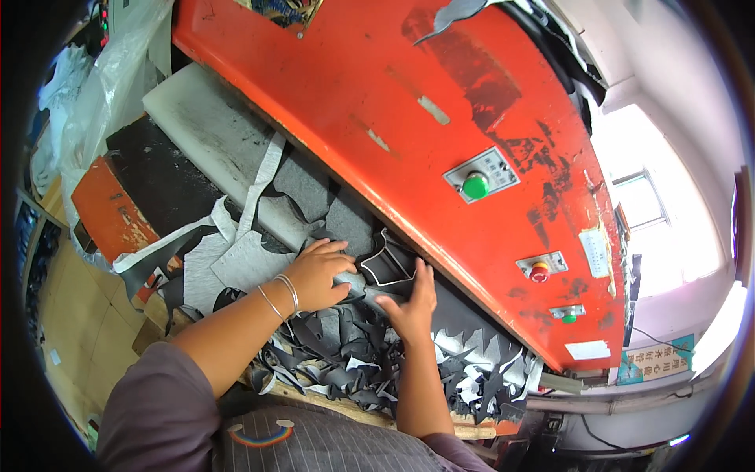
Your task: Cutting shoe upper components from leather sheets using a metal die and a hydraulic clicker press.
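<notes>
Fingers (334, 250) of the left hand (318, 275) are lying pressed together, curling over a grey sheet (346, 224) beside a metal cutting die (391, 263); fingers of the right hand (409, 303) are resting flat and slightly spread against the die's lower edge; whether either hand is gripping, I cannot tell. Its long axis is running up-left to down-right, following the edge of the orange press head (440, 134) hanging just above; grey offcuts (354, 362) are heaping below the wrists; a white cutting board (204, 118) is extending up-left; a green button (475, 186) and a red button (539, 272) are sitting on the press.
</notes>
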A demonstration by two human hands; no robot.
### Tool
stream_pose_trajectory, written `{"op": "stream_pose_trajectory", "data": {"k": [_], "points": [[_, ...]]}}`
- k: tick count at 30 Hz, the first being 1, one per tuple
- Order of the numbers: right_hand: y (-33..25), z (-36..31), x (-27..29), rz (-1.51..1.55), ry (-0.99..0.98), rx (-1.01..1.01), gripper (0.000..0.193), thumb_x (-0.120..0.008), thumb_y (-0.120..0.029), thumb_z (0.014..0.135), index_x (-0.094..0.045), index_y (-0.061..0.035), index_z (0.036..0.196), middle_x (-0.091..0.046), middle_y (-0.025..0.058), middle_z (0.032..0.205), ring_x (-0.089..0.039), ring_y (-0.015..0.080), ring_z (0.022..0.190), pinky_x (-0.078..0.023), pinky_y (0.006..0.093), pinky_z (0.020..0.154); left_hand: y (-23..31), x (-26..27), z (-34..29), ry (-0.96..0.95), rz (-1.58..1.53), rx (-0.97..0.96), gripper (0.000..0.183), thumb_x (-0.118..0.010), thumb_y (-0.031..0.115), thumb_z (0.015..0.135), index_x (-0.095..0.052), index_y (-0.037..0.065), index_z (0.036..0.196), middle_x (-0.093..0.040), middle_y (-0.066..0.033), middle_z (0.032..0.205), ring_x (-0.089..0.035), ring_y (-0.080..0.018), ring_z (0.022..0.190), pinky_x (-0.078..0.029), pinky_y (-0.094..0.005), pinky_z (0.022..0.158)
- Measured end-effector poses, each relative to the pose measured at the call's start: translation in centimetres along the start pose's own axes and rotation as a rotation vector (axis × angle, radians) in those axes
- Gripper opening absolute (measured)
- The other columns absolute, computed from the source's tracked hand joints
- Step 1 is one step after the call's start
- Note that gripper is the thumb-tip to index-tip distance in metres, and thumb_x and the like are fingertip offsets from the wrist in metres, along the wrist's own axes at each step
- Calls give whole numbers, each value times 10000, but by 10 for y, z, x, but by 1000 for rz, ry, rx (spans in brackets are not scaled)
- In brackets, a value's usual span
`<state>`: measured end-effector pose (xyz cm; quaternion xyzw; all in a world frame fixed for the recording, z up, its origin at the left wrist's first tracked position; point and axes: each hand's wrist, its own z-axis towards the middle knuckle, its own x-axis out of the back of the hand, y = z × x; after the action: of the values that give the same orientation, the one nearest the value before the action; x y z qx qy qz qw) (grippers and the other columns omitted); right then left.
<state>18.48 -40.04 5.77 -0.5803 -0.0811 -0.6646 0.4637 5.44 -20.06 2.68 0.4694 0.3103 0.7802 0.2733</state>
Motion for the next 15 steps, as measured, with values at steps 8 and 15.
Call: {"op": "stream_pose_trajectory", "data": {"k": [8, 15], "points": [[42, -29, 193, 159, 982, -168, 529, -352, -315, 1022, -336, 48, 1406, -354, 192, 1455, -332, 299, 1354, -257, 422, 1114, 96, 64, 44, 249, -288, 143, 87, -600, 131, 822, -628, 50, 837, -662, -124, 898, -600, -320, 850, -484, -409, 746], [119, -19, 287, -259, 1358, -310, 669, -279, -486, 1003, -328, 39, 1415, -291, 238, 1487, -295, 356, 1368, -252, 448, 1118, 170, 64, 70, 438, 115, -432, 111, -617, 152, 832, -586, 58, 782, -582, -99, 773, -569, -300, 727, -472, -403, 648]]}}
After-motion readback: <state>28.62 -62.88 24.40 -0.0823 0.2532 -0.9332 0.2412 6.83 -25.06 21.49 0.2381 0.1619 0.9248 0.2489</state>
